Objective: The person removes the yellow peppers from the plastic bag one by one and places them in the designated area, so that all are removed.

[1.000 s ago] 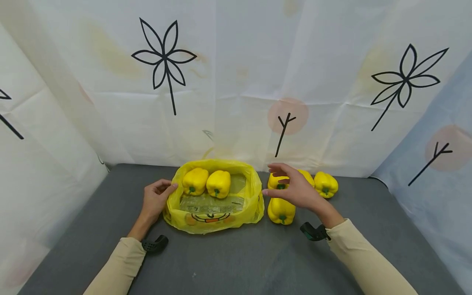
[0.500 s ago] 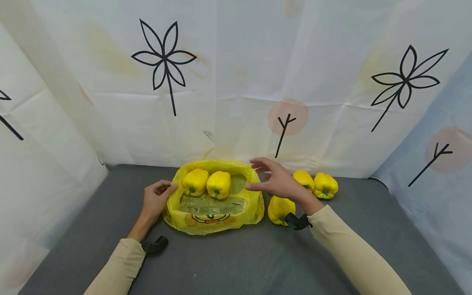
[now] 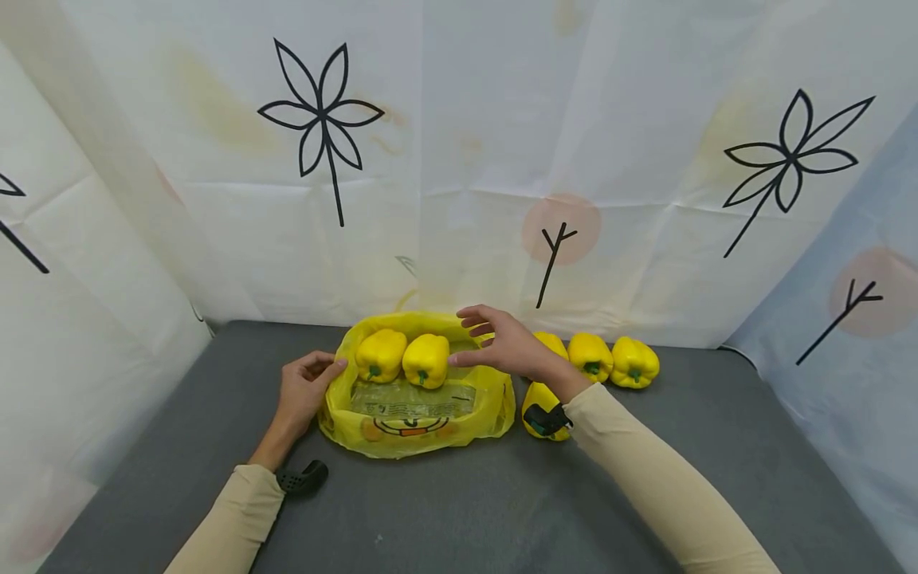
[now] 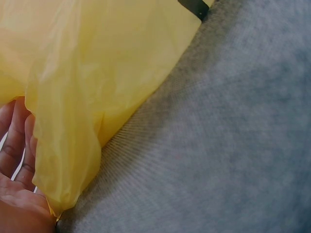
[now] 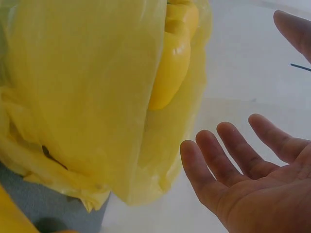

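Observation:
A yellow plastic bag (image 3: 416, 434) with a printed face stands with its mouth wide on the dark tabletop. Inside it lie two yellow bell peppers (image 3: 381, 355), (image 3: 426, 360), side by side. My left hand (image 3: 304, 391) pinches the bag's left rim; in the left wrist view the bag's edge hangs by the fingers (image 4: 17, 141). Over the right part of the bag's mouth my right hand (image 3: 511, 347) hovers, fingers spread and nothing in them. The right wrist view shows the spread fingers (image 5: 209, 155) beside the bag, with a pepper (image 5: 172, 63) visible at its mouth.
Right of the bag, more yellow bell peppers (image 3: 590, 357) line the back of the dark table (image 3: 459, 510). Another bell pepper (image 3: 538, 397) sits in front of them, partly covered by the right wrist's black strap (image 3: 547, 419). A patterned cloth (image 3: 459, 143) hangs behind.
My right hand has moved left, from above the peppers on the table to over the bag's mouth, staying empty. The left hand keeps its place at the rim.

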`<state>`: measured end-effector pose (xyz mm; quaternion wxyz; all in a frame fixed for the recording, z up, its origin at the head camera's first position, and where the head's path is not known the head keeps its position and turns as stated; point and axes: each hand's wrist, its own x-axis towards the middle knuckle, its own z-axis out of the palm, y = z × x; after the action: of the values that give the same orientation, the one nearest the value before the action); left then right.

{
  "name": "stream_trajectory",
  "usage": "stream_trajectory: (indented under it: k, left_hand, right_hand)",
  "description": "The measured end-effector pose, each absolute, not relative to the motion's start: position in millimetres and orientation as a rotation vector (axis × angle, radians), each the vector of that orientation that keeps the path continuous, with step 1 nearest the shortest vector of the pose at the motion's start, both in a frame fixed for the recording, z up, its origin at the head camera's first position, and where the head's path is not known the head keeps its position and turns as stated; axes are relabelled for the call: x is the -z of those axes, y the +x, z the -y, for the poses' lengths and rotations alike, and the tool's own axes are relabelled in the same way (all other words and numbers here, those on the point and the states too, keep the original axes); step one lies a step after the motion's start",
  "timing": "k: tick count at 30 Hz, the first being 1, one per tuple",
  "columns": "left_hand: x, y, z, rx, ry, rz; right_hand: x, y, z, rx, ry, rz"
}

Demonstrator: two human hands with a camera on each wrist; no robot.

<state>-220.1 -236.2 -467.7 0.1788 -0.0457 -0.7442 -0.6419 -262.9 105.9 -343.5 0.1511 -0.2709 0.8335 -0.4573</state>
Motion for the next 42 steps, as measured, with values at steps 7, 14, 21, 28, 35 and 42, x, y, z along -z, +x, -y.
stream_trajectory:
  k: [7,14,21,28,35,42]
  left_hand:
    - [468.1,-220.4,236.4,1.820,-0.123,2.118]
    - [453.6,-211.4,231.2,1.804,-0.140,2.134]
    - [437.3,-200.2,224.3,1.798,-0.155,2.146]
    - [455.2,-211.9,231.9,1.812,-0.150,2.133]
    - [467.1,-219.8,237.1,1.829,-0.124,2.126]
    - [453.8,-212.3,232.3,1.812,-0.136,2.145]
  right_hand:
    - [348.8,-267.8,-97.6,1.287,-0.723,-2.396]
    - [351.8,-272.9,-92.5,1.286,-0.673,-2.384]
    - [352.5,-279.3,-84.9,1.292,-0.639,-2.369]
    - [350.8,-283.7,-74.7,1.316,-0.610,-2.346]
    - [353.8,-287.1,-66.3,1.342,-0.576,-2.316]
    - [361.6,-287.6,-62.9,1.345,-0.544,-2.311]
